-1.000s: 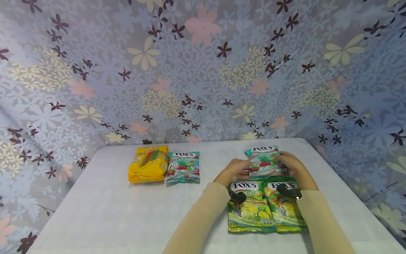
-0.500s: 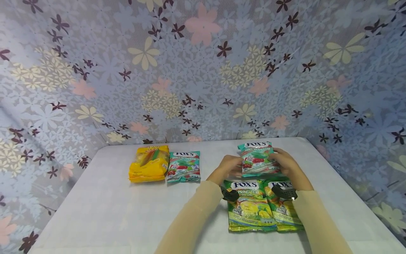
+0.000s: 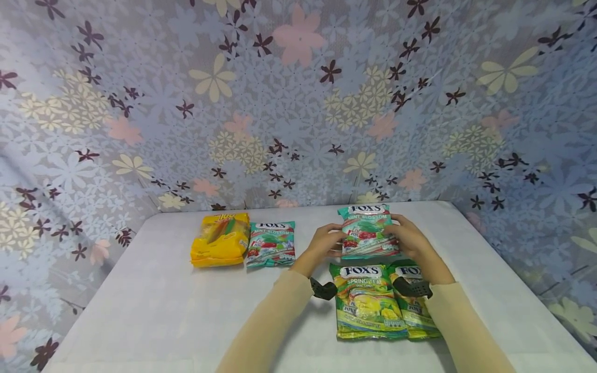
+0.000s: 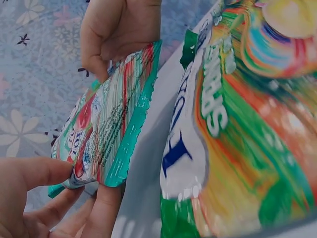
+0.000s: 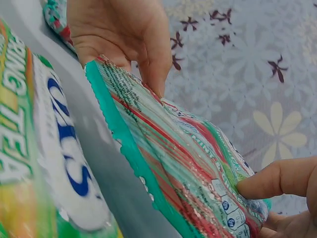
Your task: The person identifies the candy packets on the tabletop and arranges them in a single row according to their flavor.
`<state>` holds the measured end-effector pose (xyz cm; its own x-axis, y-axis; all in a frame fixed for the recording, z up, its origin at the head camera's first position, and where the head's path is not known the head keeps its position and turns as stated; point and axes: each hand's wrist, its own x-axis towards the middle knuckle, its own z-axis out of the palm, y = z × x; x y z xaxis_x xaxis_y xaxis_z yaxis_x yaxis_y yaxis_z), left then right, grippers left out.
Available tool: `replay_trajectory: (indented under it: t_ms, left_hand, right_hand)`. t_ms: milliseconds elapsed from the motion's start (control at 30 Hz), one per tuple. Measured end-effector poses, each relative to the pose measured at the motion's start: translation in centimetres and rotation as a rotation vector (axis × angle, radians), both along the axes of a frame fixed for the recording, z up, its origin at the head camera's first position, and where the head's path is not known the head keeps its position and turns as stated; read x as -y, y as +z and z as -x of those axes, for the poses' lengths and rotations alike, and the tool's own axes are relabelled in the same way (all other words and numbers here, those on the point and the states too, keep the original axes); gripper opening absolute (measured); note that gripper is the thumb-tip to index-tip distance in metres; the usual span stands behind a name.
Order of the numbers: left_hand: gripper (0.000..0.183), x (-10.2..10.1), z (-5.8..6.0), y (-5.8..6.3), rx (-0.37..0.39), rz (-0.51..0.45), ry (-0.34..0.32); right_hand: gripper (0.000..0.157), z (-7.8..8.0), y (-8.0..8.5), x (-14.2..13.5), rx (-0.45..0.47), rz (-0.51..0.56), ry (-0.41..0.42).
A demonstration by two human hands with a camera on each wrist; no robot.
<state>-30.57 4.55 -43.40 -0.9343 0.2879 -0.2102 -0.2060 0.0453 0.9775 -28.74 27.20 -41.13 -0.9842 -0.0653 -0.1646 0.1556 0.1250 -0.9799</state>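
Note:
Between both hands is a teal FOX'S Mint Blossom candy bag (image 3: 367, 235), held up above the table just behind two green bags. My left hand (image 3: 323, 243) pinches its left side, thumb in front and fingers behind, as the left wrist view of the candy bag (image 4: 106, 121) shows. On the other side my right hand (image 3: 409, 237) grips the right edge, with the thumb (image 5: 275, 181) pressed on the front face. Below lie a green FOX'S Spring Tea bag (image 3: 368, 305) and a second green bag (image 3: 417, 311), partly covered by the right wrist and sleeve.
To the left, a yellow snack bag (image 3: 221, 241) lies beside another teal Mint Blossom bag (image 3: 271, 246). White cloth covers the table (image 3: 186, 321). A flower-patterned curtain (image 3: 298, 129) rises right behind the table's far edge.
Both hands have carried the teal candy bag to the left and slightly away from me. More of the left green bag's top shows now. The bags on the left stay where they were.

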Motion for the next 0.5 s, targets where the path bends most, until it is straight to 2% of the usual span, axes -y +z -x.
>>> replay_trajectory:
  t_ms: [500]
  left_hand:
    - [0.041,4.3,-0.9,-0.3,-0.008,0.041,-0.002]
  right_hand:
    - [0.072,-1.1,-0.1,3.2,-0.023,0.075,0.087]
